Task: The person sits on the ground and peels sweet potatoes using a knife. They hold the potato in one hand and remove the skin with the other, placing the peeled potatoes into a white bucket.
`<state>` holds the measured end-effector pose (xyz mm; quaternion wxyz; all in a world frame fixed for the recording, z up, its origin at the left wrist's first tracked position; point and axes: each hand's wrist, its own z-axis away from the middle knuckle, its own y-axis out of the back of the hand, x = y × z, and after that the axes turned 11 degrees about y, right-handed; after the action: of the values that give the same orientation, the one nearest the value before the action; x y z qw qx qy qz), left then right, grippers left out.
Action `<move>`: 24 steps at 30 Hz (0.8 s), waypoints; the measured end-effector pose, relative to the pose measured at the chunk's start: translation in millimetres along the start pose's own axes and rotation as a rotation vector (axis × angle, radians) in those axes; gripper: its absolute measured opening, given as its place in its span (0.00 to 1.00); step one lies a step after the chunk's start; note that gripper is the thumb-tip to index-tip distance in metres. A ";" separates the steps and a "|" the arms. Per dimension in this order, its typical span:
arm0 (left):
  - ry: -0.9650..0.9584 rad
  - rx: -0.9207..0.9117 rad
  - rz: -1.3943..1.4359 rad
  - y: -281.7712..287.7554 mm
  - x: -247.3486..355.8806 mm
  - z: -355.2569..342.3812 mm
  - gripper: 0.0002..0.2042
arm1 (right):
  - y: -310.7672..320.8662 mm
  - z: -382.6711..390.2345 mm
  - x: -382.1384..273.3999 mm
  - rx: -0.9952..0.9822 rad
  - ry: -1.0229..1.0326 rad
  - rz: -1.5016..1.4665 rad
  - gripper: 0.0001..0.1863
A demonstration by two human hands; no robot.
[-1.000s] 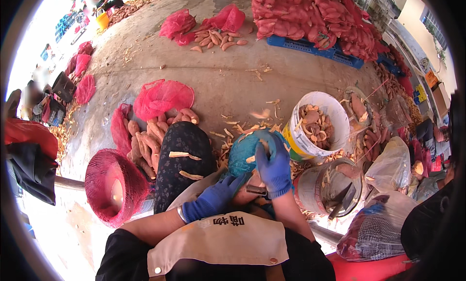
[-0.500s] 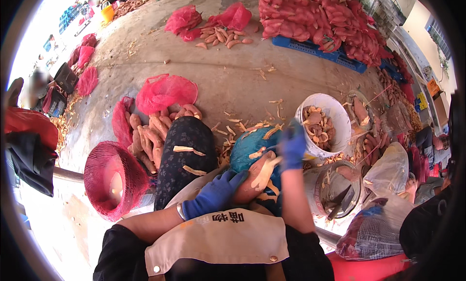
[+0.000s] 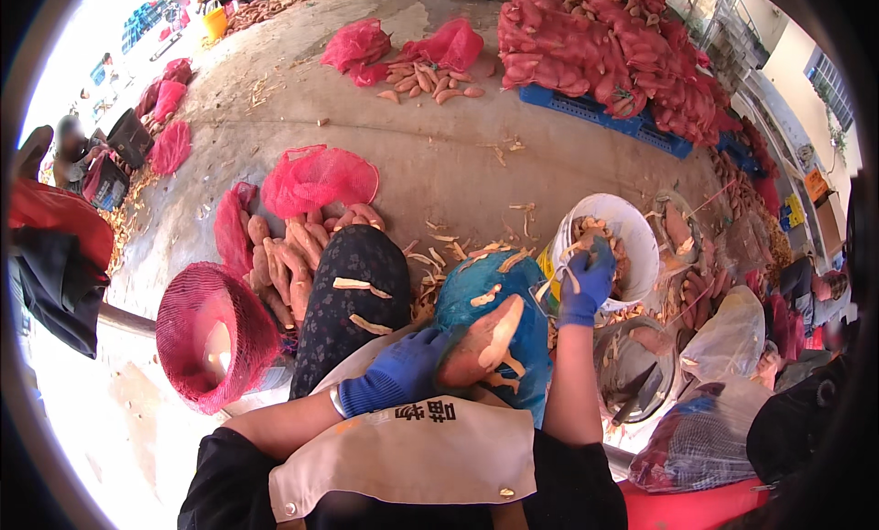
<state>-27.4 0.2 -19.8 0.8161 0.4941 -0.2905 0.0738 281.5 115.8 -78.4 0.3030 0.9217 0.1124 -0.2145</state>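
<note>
Against my lap, my left hand [image 3: 396, 370], in a blue glove, grips a large sweet potato [image 3: 481, 342]. A broad pale strip of its skin side is peeled, and its upper end points right and away from me. My right hand [image 3: 588, 281], also blue-gloved, is closed at the near left rim of a white bucket [image 3: 644, 232]. Something thin and pale shows beside its fingers, but I cannot make out what it holds. Cut sweet potato pieces [image 3: 619, 255] lie inside the bucket. Peel strips cling to the blue covering [image 3: 449, 297] on my right leg.
Unpeeled sweet potatoes [image 3: 291, 265] spill from a red mesh bag [image 3: 320, 178] at left. A mesh-lined basket [image 3: 215, 338] stands nearer. Right of me, a tub [image 3: 636, 379] holds a knife-like dark tool. Stacked sacks [image 3: 586, 49] sit on a blue pallet [image 3: 600, 118] at the back.
My right hand has moved right and away, from the sweet potato to the bucket's rim. The sweet potato stays in my left hand, tilted slightly differently.
</note>
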 end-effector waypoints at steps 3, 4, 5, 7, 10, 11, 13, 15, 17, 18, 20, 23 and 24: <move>0.046 0.011 -0.077 1.3 8.6 1.8 0.40 | 18.9 31.3 -72.4 -0.184 -0.057 -0.561 0.15; 0.052 -0.005 -0.077 4.0 13.4 1.2 0.40 | 22.3 42.4 -89.4 -0.297 0.081 -0.599 0.15; 0.055 -0.030 -0.114 2.5 15.1 -0.3 0.40 | 21.1 42.5 -88.0 -0.289 0.056 -0.512 0.16; 0.066 -0.075 -0.189 -0.9 15.9 -0.2 0.40 | 11.6 38.0 -82.8 -0.272 0.008 -0.344 0.16; -0.054 -0.081 0.092 -15.4 -8.0 -5.8 0.40 | 0.8 7.0 -15.3 0.008 0.061 0.117 0.16; -0.032 -0.124 0.116 -16.5 -11.1 -7.0 0.41 | 4.4 2.6 -5.8 0.011 -0.005 0.039 0.16; 0.024 -0.180 0.116 -12.5 -8.3 -6.6 0.42 | 13.4 12.5 -27.6 -0.072 -0.049 -0.191 0.16; 0.060 -0.224 0.070 -3.7 4.2 -3.4 0.43 | 27.5 29.3 -83.1 -0.235 -0.063 -0.507 0.15; 0.056 -0.265 0.037 2.0 12.5 -2.3 0.45 | 30.7 35.2 -97.9 -0.292 0.108 -0.425 0.14; 0.016 -0.220 0.051 0.6 11.9 -0.7 0.45 | 21.0 33.1 -90.1 -0.224 0.089 -0.328 0.14; -0.052 -0.115 0.074 -1.7 8.4 5.3 0.45 | 2.5 17.5 -61.7 -0.096 0.063 -0.081 0.14; -0.126 0.120 -0.057 9.3 12.4 12.5 0.37 | -0.3 5.4 -25.3 0.057 0.025 -0.127 0.14; -0.106 0.153 -0.104 7.9 11.9 10.7 0.36 | 11.5 7.3 -40.7 0.016 -0.087 -0.299 0.14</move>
<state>-25.2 -6.9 -3.6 0.7623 0.5725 -0.3006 0.0272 247.0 99.1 -59.0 0.2650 0.8870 0.2334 -0.2976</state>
